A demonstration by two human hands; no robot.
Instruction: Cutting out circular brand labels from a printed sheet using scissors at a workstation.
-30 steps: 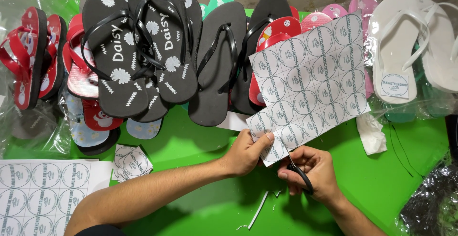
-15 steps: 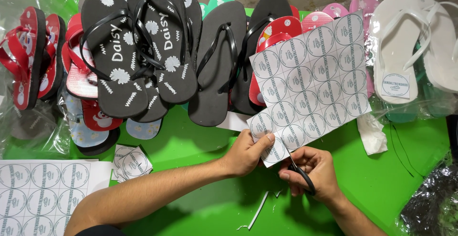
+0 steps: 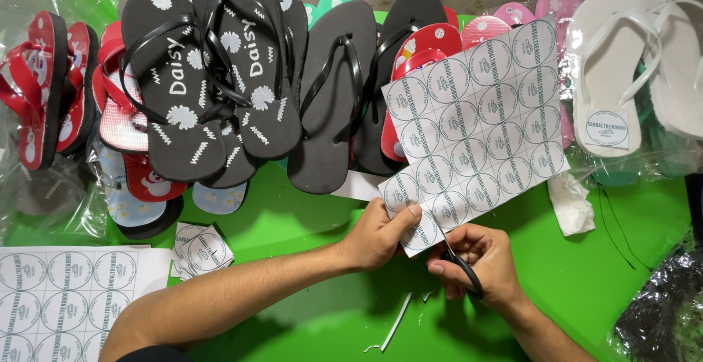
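My left hand [image 3: 379,233] pinches the lower left corner of a white sheet of round printed labels [image 3: 476,128], holding it up above the green table [image 3: 293,223]. My right hand [image 3: 480,265] grips black-handled scissors [image 3: 458,263], whose blades reach into the sheet's bottom edge beside my left thumb. Thin paper offcuts [image 3: 399,322] lie on the table below my hands.
Black sandals with white flowers [image 3: 212,76], plain black sandals [image 3: 333,91], red ones [image 3: 44,91] and white ones [image 3: 630,62] lie along the back. Another label sheet [image 3: 62,300] lies at the lower left, with cut labels [image 3: 201,251] beside it. Dark plastic [image 3: 659,311] sits lower right.
The sheet and both hands stay nearly in place; my right hand with the scissors has shifted slightly along the sheet's bottom edge.
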